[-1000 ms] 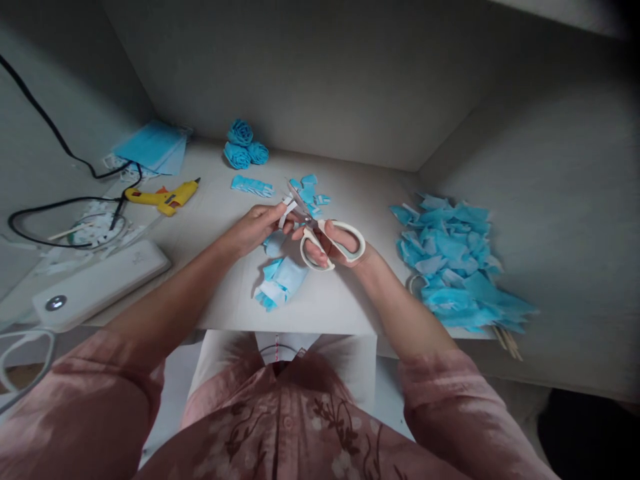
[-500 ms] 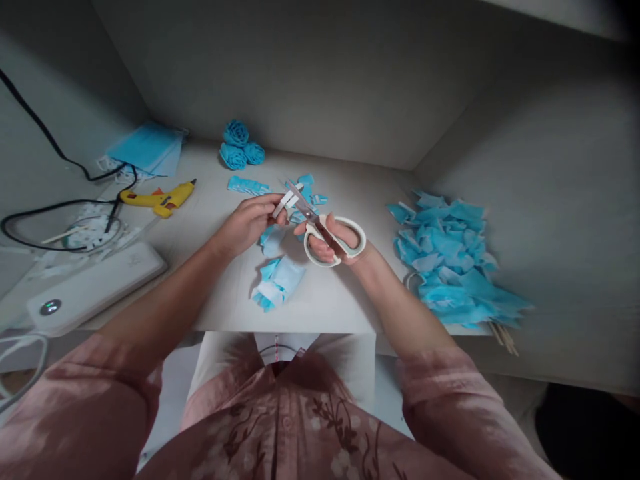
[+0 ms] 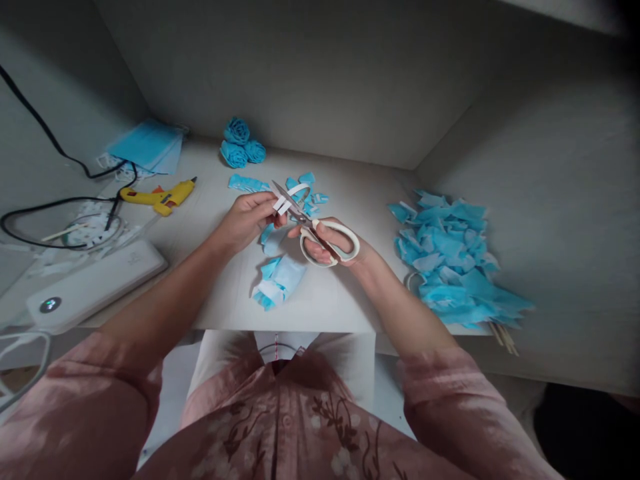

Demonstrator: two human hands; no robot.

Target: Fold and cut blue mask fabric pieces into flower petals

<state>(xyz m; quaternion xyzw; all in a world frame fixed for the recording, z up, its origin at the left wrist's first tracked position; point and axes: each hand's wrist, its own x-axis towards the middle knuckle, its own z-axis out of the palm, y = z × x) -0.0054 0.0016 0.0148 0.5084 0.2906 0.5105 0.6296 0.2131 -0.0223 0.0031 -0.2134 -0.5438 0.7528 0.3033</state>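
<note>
Your left hand (image 3: 254, 217) is pinching a white strip (image 3: 284, 208) between thumb and fingers, above the table (image 3: 340, 300) near blue scraps (image 3: 307, 179). Your right hand (image 3: 327, 241) is gripping the scissors (image 3: 315, 225) by the handles, the blades crossing the strip.

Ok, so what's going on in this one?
A person's left hand pinches a white strip while the right hand holds scissors, blades at the strip. Blue scraps lie just beyond. Three blue flowers sit at the back, a glue gun to the left and a blue pile to the right.
</note>
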